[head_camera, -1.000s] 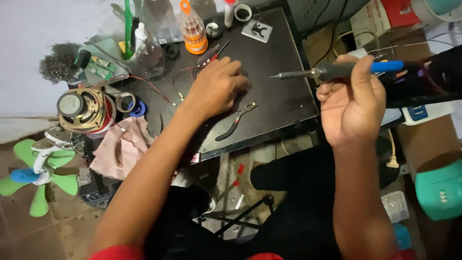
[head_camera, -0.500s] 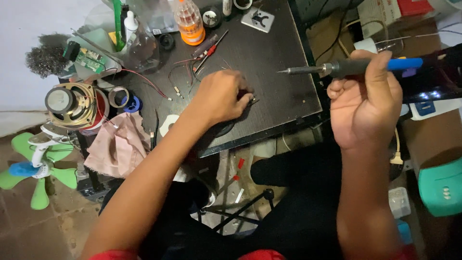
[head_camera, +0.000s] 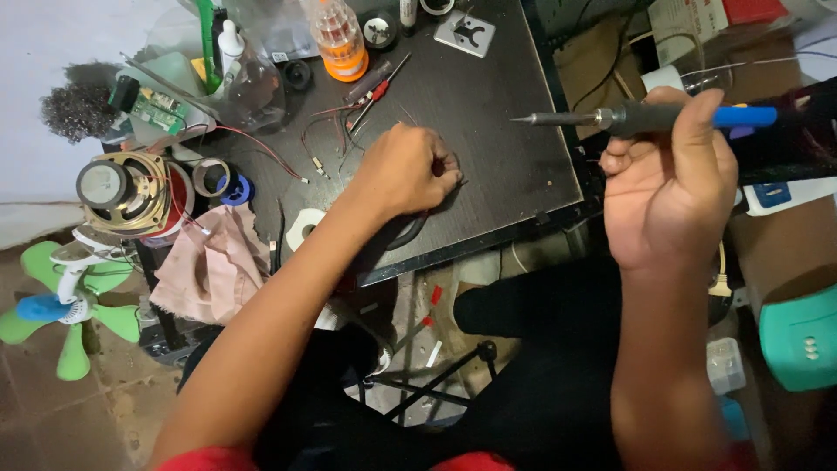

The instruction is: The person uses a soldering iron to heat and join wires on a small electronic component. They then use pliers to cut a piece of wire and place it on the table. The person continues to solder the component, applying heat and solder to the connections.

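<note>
At the far left a green fan blade (head_camera: pixel 52 323) lies on the floor, off the work surface. Just right of it a loudspeaker (head_camera: pixel 126 192) sits face up at the left edge of the black table (head_camera: pixel 514 174), with a pink cloth (head_camera: pixel 214 262) draped over the near-left corner, within easy reach for wiping. Behind the speaker, a small green circuit board (head_camera: pixel 157 109) and a tuft of steel wool (head_camera: pixel 78 109) lie at the far-left corner, beside clear bottles and an orange-capped bottle (head_camera: pixel 336 35) lined along the far edge, which leaves the middle of the table open for work. Thin red and black wires (head_camera: pixel 336 131) trail from there toward the centre.

The left hand (head_camera: pixel 405 170) rests on the table near the middle, fingers curled closed around something small. What it holds is hidden under the knuckles, so I cannot tell its kind; a dark curved handle or cable (head_camera: pixel 410 231) shows just beneath the wrist. The hand presses down, seemingly to steady its piece on the surface.

The right hand (head_camera: pixel 667 187) is raised to the right of the table's edge, gripping a soldering iron (head_camera: pixel 645 116) with a blue band on its handle. The iron lies level, its tip pointing left over the table's right part, well apart from the left hand, seemingly so the tip touches nothing.
</note>
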